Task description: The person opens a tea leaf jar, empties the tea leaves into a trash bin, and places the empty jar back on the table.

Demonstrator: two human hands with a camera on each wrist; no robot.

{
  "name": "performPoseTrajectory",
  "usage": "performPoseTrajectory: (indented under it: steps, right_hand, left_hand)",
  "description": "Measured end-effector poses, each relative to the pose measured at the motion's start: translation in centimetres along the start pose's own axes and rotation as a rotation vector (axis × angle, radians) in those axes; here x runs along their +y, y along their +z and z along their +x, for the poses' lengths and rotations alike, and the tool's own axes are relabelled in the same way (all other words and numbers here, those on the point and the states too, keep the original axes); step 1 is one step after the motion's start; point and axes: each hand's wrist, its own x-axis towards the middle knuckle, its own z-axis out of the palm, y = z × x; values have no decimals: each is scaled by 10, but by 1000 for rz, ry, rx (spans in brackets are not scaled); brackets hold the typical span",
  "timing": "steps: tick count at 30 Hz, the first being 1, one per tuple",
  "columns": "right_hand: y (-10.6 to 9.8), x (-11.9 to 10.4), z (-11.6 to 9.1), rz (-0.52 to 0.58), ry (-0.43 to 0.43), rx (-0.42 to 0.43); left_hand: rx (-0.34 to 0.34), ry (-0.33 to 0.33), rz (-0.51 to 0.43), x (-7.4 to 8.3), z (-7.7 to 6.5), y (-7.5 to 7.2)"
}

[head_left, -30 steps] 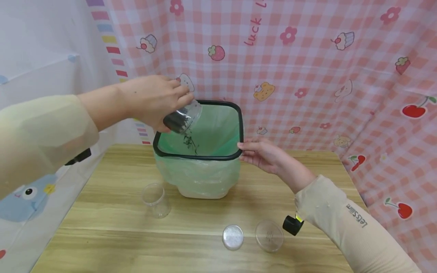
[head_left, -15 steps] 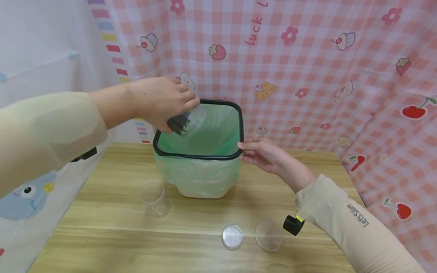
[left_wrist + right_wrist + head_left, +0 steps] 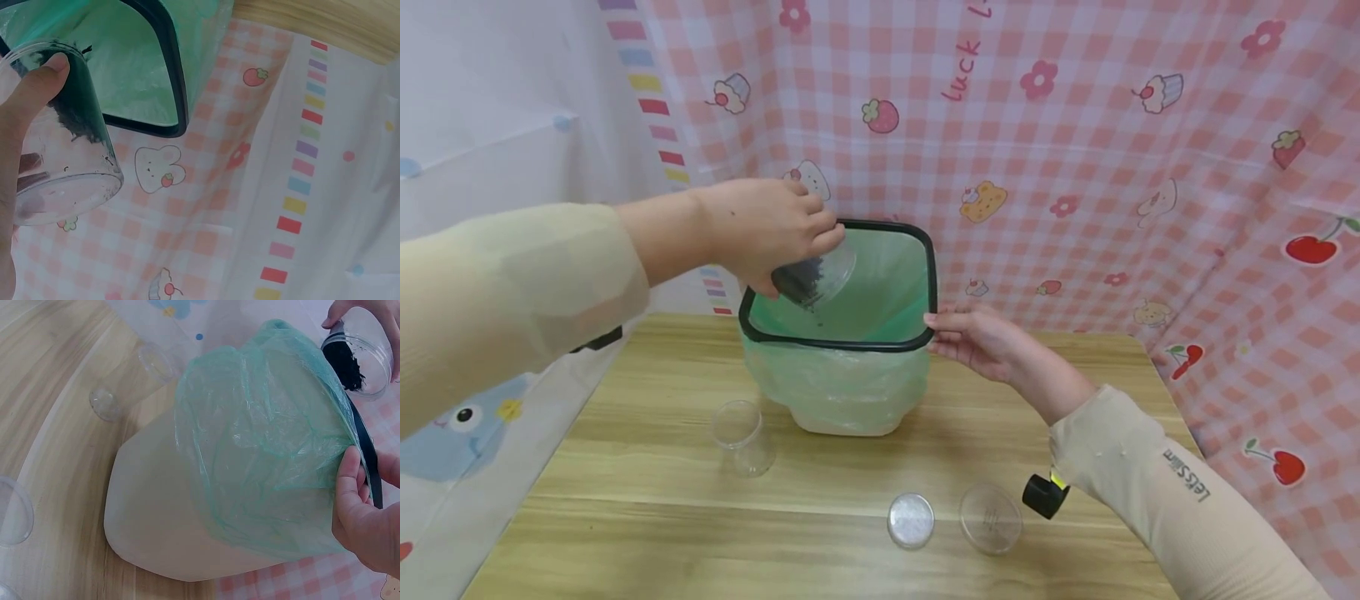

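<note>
My left hand (image 3: 767,229) grips a clear plastic jar (image 3: 75,150), tilted with its mouth over the trash bin (image 3: 850,421). Dark, shredded bits (image 3: 78,103) lie along the jar's lower side, and a few specks fall below its mouth in the head view. A green bag (image 3: 269,437) lines the bin and folds down over the outside, under a black rim (image 3: 842,345). At the bin's right side my right hand (image 3: 977,337) pinches that rim and the bag between thumb and fingers.
A second clear jar (image 3: 743,442) stands on the wooden table (image 3: 647,517), left of the bin. In front lie a silvery round lid (image 3: 912,521) and a clear round lid (image 3: 991,520). A pink checked cloth (image 3: 1075,167) hangs behind.
My left hand has moved slightly right with the tilted jar. The thick fall of dark bits seen a second ago has thinned to specks. The right hand keeps its place on the rim.
</note>
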Motion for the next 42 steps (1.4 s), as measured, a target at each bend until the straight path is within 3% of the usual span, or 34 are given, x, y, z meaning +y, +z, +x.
performPoseTrajectory:
  steps: [13,24,33,42]
  right_hand:
    - [-1,1,0,-14,-8,2]
    - [-2,1,0,-21,-12,-10]
    - [-2,1,-1,-10,-11,-6]
    - [-3,1,0,-16,-17,-13]
  left_hand:
    - [-35,-17,-15,0,2,-4]
    - [-30,6,17,-1,3,-7]
    - [-68,32,93,-1,9,-9]
    - [-99,113,285,2,15,-13]
